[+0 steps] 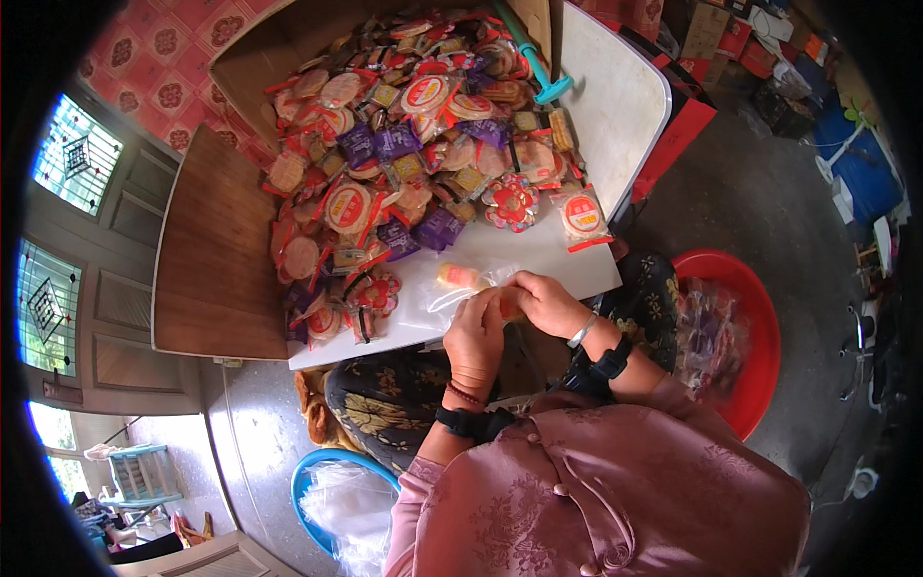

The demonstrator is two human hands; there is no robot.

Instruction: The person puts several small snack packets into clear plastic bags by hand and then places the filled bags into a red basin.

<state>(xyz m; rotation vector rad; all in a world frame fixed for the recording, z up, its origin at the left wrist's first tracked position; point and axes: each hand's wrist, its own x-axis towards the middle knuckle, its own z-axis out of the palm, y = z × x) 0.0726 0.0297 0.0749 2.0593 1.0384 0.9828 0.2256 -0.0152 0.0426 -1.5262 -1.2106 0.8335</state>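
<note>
A clear plastic bag [425, 299] lies partly on the front of the white tabletop [404, 339]. One small wrapped snack [457, 275] shows inside or under its film; I cannot tell which. My left hand [474, 340] pinches the near edge of the bag, fingertips together. Close beside it, my right hand [546, 304] grips the bag's right end. Something orange and small shows between the two hands, mostly hidden by fingers. Beyond them rises a heap of wrapped snacks: round rice crackers [348, 207], purple packets [396, 142] and a red flower-shaped packet [510, 202].
A cardboard box [249, 54] backs the heap, with a brown board [223, 252] left and a white board [613, 94] right. A teal-handled tool [552, 88] leans there. On the floor stand a red basin [766, 346] of filled bags and a blue basket [299, 476] of clear bags.
</note>
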